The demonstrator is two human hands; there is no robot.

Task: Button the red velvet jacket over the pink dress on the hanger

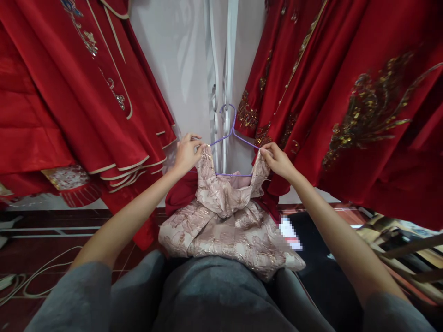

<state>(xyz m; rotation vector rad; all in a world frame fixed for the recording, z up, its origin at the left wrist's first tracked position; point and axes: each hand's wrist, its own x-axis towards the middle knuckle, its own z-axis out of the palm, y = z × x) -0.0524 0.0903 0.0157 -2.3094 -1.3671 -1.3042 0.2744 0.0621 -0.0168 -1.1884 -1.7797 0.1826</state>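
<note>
A pink and gold brocade dress (224, 198) with a full skirt hangs in front of my body on a purple hanger (234, 129). My left hand (188, 151) pinches the top of its left shoulder strap, at the hanger's arm. On the other side my right hand (277, 159) is closed on the right strap, thumb and fingers together. The hanger's hook points up between my hands, and its bottom bar crosses the dress's neck opening. A tag (290, 234), blurred out, lies by the right side of the skirt. Dark red cloth (180, 191) shows behind the dress.
Red embroidered gowns (79, 92) hang at the left, and more red gowns with gold sequins (367, 110) at the right. Between them stands a white panel (173, 60) with white upright rails. A white cable (38, 276) lies on the dark red tiled floor at left.
</note>
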